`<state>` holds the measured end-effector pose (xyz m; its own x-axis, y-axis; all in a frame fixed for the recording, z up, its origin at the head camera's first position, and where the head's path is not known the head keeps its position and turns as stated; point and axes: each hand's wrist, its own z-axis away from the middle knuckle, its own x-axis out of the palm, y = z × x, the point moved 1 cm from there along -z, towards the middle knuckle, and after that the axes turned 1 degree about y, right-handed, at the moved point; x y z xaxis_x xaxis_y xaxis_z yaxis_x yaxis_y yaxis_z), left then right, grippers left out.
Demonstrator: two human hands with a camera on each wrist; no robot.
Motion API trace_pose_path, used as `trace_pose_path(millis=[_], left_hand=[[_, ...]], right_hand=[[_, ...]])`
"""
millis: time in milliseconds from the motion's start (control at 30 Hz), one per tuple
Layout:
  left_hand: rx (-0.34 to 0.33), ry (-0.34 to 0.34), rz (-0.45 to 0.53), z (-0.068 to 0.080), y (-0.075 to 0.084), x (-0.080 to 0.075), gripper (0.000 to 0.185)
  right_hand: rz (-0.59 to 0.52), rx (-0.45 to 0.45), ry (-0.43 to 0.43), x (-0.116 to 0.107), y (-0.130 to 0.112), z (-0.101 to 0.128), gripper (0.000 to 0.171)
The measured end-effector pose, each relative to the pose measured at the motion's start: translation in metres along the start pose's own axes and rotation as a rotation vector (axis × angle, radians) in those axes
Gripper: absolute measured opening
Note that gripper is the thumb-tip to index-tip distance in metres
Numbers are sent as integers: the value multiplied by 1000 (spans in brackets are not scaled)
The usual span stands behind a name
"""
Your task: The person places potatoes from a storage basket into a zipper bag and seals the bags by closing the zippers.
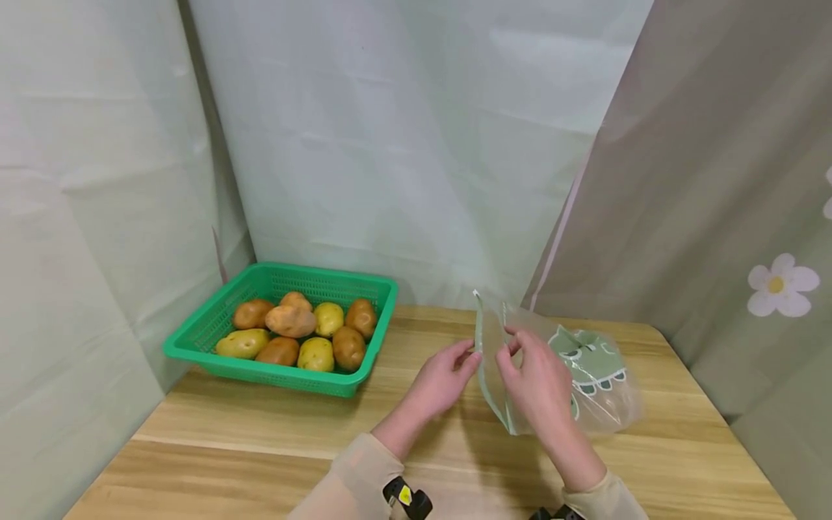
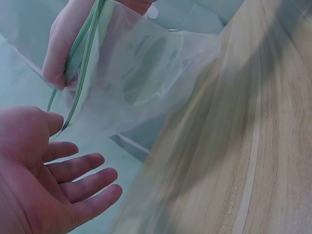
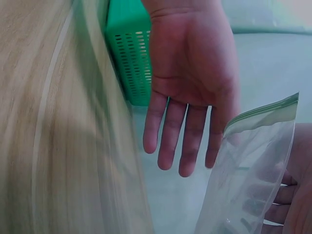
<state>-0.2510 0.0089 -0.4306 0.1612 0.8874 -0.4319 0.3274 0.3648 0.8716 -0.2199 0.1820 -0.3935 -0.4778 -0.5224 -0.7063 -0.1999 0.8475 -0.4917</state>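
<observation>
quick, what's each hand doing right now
left hand: open, fingers straight, holding nothing
right hand: holding the plastic bag by its zip edge

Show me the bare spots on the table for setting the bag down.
Bare wood runs along the table's near edge, in front of the basket, and between basket and left hand. It is crowded at the right, where the right hand holds the bag upright.

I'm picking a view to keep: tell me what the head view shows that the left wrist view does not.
Only the head view shows the green basket with its potatoes and the bag's printed figure. Only the left wrist view shows the green zip strip close up and the left hand's open palm. Both show the clear bag, the right hand and the wooden table.
</observation>
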Motion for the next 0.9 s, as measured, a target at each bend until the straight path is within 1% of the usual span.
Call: trace_pose_path(millis=[200,367,500,600,733,900], left_hand=[[-15,-20,34,0,2,-2,42],[-14,-9,54,1,2,-3,37],[-11,30,16,0,2,-4,39],[-28,60,0,-1,3,-7,40],[-49,88,27,-1,6,-12,37],[-37,133,47,-2,8,-18,32]], right_hand=[[-18,-9,4,-2,-5,1,15],[-26,-13,12,-2,-8,2,15],[-36,-14,13,-5,-9,2,15],[-51,-19,1,-8,-11,1,16],[-87,-24,-9,-14,-11,-2,20],[-137,-27,-18,-26,-12,-7,25]])
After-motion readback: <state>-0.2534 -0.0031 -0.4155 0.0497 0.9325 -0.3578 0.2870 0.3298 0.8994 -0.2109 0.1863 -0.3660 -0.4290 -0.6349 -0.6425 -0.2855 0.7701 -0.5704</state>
